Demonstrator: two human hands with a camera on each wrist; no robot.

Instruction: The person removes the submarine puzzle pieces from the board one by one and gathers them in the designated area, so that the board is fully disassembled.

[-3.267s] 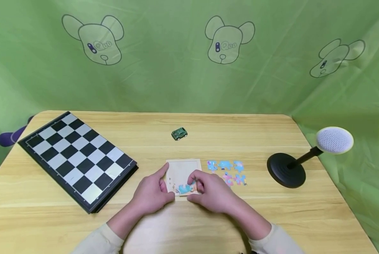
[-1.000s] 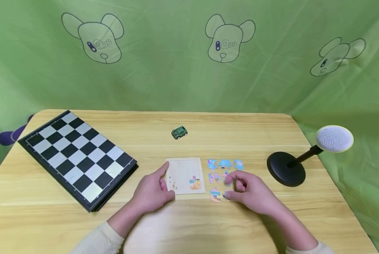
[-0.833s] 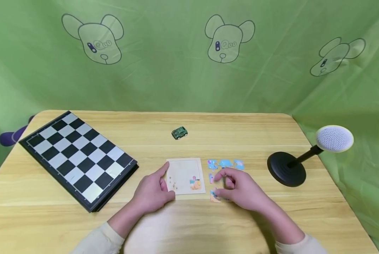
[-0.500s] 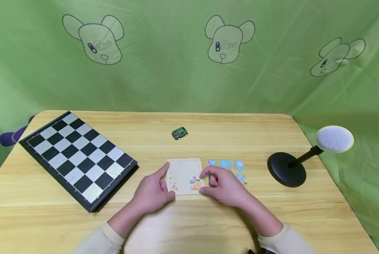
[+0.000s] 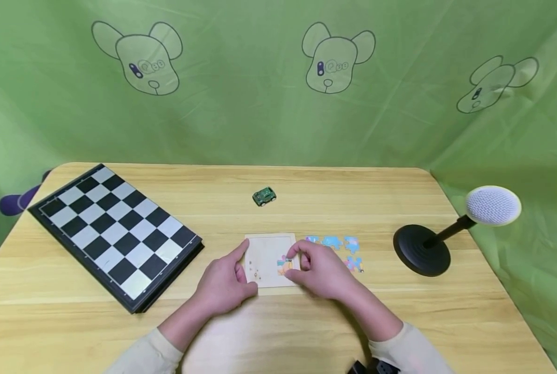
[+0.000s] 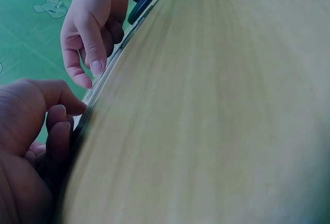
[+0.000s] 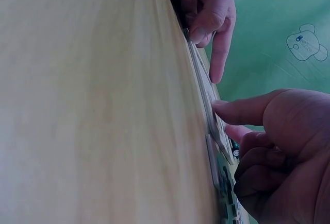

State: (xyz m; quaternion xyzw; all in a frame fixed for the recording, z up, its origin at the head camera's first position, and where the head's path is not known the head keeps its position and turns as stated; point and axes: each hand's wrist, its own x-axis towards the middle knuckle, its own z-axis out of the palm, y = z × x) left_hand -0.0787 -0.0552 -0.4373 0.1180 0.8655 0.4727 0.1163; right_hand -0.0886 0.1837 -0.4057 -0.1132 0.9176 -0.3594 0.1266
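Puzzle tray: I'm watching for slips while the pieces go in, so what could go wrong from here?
1. The right hand pinches a piece over the puzzle tray; pressed in askew, it may jam.
2. Only the left hand steadies the tray's left edge, so a push could slide it on the table.
3. The loose pieces lie just beyond the right hand and could get swept aside.
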